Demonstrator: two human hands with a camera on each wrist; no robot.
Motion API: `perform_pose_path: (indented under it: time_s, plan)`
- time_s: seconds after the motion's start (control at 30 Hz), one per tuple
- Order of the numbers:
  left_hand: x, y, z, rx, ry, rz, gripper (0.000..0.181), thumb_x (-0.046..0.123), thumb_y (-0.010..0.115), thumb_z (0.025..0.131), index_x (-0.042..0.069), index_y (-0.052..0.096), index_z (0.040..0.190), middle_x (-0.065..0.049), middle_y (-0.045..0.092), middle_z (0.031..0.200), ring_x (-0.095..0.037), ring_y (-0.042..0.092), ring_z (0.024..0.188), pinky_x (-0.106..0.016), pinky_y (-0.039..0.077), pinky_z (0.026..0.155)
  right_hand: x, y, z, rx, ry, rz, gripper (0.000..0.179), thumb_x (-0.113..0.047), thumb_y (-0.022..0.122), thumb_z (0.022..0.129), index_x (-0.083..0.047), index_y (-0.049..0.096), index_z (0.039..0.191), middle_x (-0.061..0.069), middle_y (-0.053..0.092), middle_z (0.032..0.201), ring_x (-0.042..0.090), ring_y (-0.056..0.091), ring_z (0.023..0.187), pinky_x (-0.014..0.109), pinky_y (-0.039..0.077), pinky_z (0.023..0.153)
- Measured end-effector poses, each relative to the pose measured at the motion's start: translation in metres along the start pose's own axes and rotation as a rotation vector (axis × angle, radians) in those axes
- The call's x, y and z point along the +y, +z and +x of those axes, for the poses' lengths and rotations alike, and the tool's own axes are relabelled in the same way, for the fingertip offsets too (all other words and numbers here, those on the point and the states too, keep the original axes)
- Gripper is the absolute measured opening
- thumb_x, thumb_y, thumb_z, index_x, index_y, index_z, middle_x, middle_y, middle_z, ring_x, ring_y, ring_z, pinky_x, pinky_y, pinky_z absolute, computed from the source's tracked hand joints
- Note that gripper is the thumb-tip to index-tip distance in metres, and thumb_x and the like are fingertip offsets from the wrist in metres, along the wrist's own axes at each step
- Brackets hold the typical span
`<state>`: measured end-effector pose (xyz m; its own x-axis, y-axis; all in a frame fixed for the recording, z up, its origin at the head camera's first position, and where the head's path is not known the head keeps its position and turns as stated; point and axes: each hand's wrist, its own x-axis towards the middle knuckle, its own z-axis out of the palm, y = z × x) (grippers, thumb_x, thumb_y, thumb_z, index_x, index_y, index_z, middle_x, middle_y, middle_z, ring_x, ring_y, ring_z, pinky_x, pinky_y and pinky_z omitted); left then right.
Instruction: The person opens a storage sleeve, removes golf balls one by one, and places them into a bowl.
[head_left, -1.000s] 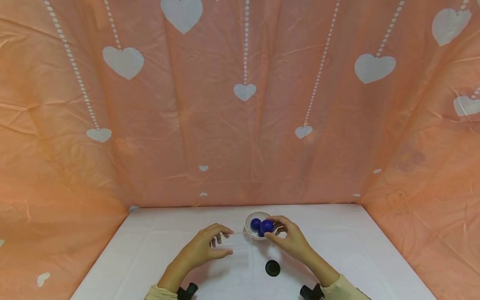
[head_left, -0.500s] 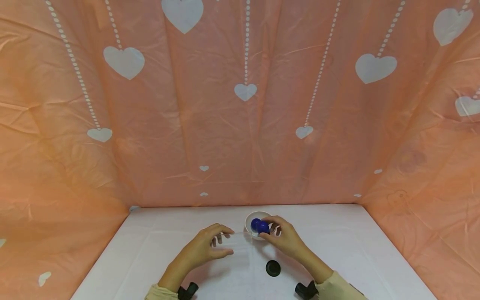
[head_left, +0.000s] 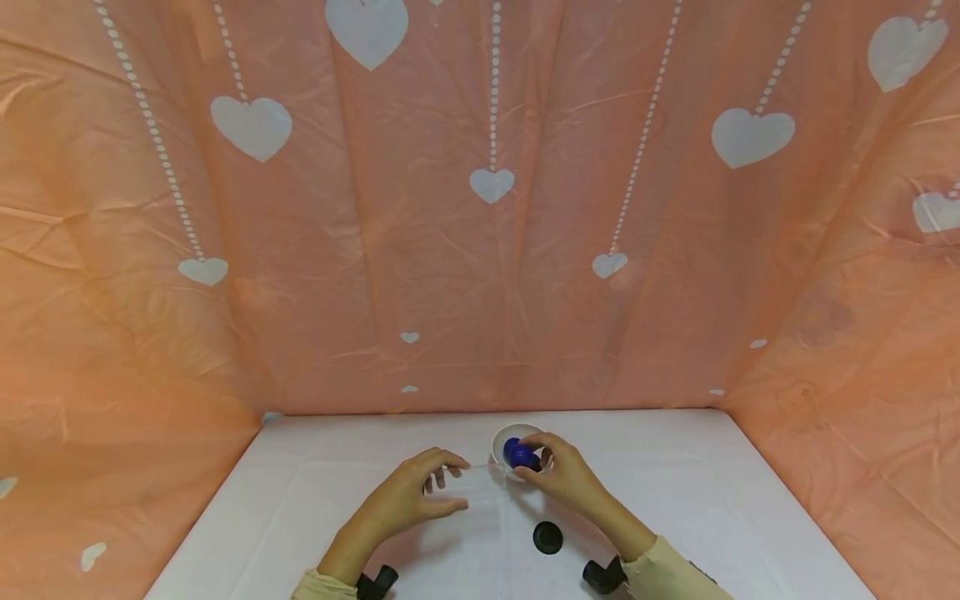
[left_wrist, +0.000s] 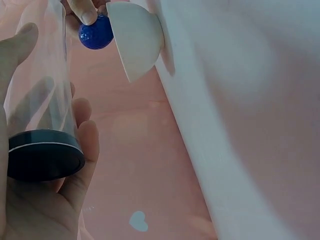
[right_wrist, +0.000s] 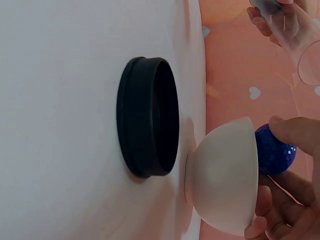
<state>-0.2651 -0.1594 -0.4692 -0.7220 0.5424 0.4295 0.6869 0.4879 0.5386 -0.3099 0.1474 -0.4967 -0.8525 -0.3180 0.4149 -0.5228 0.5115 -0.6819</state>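
Observation:
My left hand [head_left: 411,493] holds a clear plastic tube [left_wrist: 42,65], fingers and thumb around its wall. A black cap [left_wrist: 46,156] closes the tube's end nearest the palm; the far end appears uncapped in the right wrist view. My right hand [head_left: 570,475] pinches a glossy blue ball [right_wrist: 275,150] between thumb and fingers at the mouth of a small cream bowl [right_wrist: 227,175]. At least one more blue ball [head_left: 512,446] lies inside the bowl, partly hidden by the pinched one. Whether the pinched ball touches others is unclear.
A loose black cap [right_wrist: 150,117] lies on the white table [head_left: 315,467], nearer to me than the bowl. Orange sheeting with pale hearts [head_left: 491,185] hangs behind and along both sides. Black wrist devices [head_left: 603,575] sit near the sleeves.
My right hand has shifted left, bringing the blue ball from the bowl's right rim further over its middle. The left hand and the tube have stayed almost still.

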Motion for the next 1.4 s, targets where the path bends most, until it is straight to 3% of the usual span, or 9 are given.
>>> perform_pose_path:
  time_s: [0.27,0.57,0.73,0.97,1.2,1.4]
  plan:
    - [0.002,0.0,-0.002,0.006,-0.079,0.07,0.044,0.043,0.086,0.092,0.034,0.068,0.131,0.011,0.07,0.111,-0.011,0.064,0.094,-0.029,0.055,0.078,-0.001,0.0,0.0,-0.016,0.028,0.002,0.034,-0.021,0.091,0.088,-0.009,0.076,0.117,0.0,0.071,0.106,0.019,0.059,0.086,0.027,0.048,0.073]
    - [0.004,0.0,-0.003,0.049,-0.102,0.14,0.044,0.043,0.088,0.091,0.028,0.071,0.128,0.015,0.069,0.11,-0.017,0.063,0.103,-0.031,0.055,0.083,-0.001,-0.007,-0.003,0.046,0.018,0.016,0.032,-0.016,0.089,0.09,-0.006,0.076,0.118,0.006,0.073,0.113,0.019,0.059,0.086,0.033,0.05,0.076]
    - [0.004,-0.001,-0.004,0.023,-0.143,0.111,0.045,0.043,0.087,0.092,0.026,0.071,0.131,0.018,0.07,0.112,-0.018,0.061,0.106,-0.033,0.053,0.089,0.002,-0.012,-0.008,0.076,-0.017,0.004,0.034,-0.014,0.087,0.091,-0.005,0.075,0.121,0.007,0.075,0.115,0.023,0.063,0.088,0.033,0.051,0.076]
    - [0.003,-0.001,-0.006,0.004,-0.18,0.074,0.043,0.035,0.089,0.091,0.029,0.069,0.129,0.018,0.072,0.111,-0.017,0.06,0.102,-0.033,0.051,0.086,0.006,-0.02,-0.018,0.105,-0.087,0.004,0.036,-0.009,0.087,0.09,-0.002,0.073,0.122,0.01,0.074,0.111,0.028,0.065,0.092,0.036,0.054,0.076]
    - [-0.001,0.001,-0.007,-0.018,-0.178,0.016,0.043,0.034,0.088,0.092,0.021,0.069,0.128,0.002,0.074,0.118,-0.021,0.065,0.103,-0.038,0.054,0.09,0.006,-0.03,-0.025,0.1,-0.095,-0.048,0.041,-0.009,0.086,0.09,0.0,0.071,0.126,0.015,0.073,0.117,0.028,0.066,0.104,0.047,0.057,0.086]
    - [-0.003,0.003,-0.008,-0.035,-0.173,-0.041,0.045,0.035,0.087,0.093,0.017,0.068,0.129,-0.004,0.07,0.121,-0.018,0.066,0.102,-0.036,0.057,0.088,0.006,-0.038,-0.034,0.108,-0.089,-0.126,0.048,-0.017,0.088,0.09,-0.006,0.069,0.132,0.008,0.072,0.128,0.033,0.066,0.121,0.059,0.052,0.102]
